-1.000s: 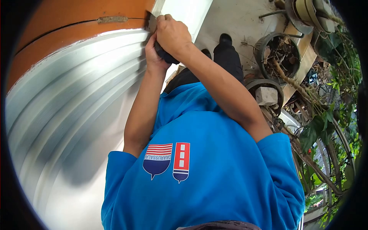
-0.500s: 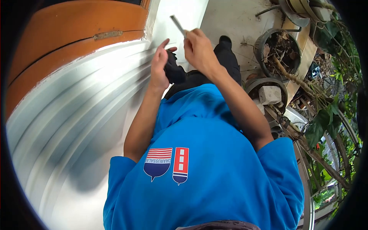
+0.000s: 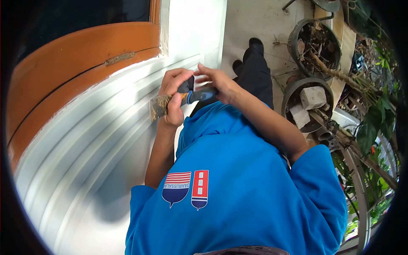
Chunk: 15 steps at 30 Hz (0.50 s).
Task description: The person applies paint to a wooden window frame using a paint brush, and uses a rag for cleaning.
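Observation:
A scraper with a dirt-caked metal blade and a blue-black handle lies crosswise in front of my chest. My left hand is wrapped around its neck, just behind the blade. A dark object is tucked behind that hand's fingers. The handle end is gripped by my right hand. Both hands hover close to the white ribbed wall, and the blade points toward it.
An orange wooden frame with a metal hinge runs above the white wall. My black trousers and shoes stand on pale floor. Pots with dry stems, a pot holding concrete blocks, and green plants crowd the right side.
Both hands came down from the corner of the orange frame. The scraper, raised in my right hand half a second ago, is now held level by both hands near my chest.

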Each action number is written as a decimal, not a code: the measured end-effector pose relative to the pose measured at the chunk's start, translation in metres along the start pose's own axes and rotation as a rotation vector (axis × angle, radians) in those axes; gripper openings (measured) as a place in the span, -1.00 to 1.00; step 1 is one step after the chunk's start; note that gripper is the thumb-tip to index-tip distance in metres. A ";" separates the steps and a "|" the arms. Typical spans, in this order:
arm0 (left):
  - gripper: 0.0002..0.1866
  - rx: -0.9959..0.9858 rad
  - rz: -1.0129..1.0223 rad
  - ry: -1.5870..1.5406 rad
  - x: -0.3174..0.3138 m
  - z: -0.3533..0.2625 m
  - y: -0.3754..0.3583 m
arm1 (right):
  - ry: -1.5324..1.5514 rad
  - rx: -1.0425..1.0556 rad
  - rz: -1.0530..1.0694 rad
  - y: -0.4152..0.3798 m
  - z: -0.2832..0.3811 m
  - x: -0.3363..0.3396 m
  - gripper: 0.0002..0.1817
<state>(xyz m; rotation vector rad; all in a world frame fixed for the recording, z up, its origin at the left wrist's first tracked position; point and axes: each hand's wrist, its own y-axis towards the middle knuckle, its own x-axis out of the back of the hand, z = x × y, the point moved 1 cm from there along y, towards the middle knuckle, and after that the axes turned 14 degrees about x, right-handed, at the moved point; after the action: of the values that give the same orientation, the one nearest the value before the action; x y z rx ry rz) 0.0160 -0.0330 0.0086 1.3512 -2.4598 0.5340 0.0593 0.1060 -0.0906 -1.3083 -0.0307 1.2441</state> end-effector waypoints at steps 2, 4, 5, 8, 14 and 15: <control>-0.44 0.007 0.076 0.050 0.008 -0.010 -0.004 | 0.129 0.047 0.218 -0.002 -0.003 -0.002 -0.51; -0.44 -0.023 0.103 0.068 0.014 -0.006 -0.008 | 0.202 0.133 0.415 0.002 -0.006 -0.001 -0.63; -0.44 -0.037 0.116 0.076 0.018 -0.004 -0.009 | 0.120 0.252 0.412 0.010 -0.006 0.000 -0.67; -0.47 0.020 0.173 0.205 0.025 -0.008 -0.011 | -0.036 0.472 0.354 0.021 0.006 -0.002 -0.75; -0.62 0.124 0.048 0.277 0.025 -0.009 0.000 | 0.392 0.391 0.006 0.030 0.034 -0.033 -0.68; -0.62 0.134 0.006 0.264 0.026 -0.008 0.000 | 0.427 0.375 0.013 0.031 0.034 -0.037 -0.63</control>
<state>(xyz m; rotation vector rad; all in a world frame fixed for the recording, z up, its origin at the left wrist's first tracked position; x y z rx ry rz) 0.0027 -0.0488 0.0270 1.2316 -2.2491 0.8345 0.0018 0.0970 -0.0783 -1.2153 0.4935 0.9041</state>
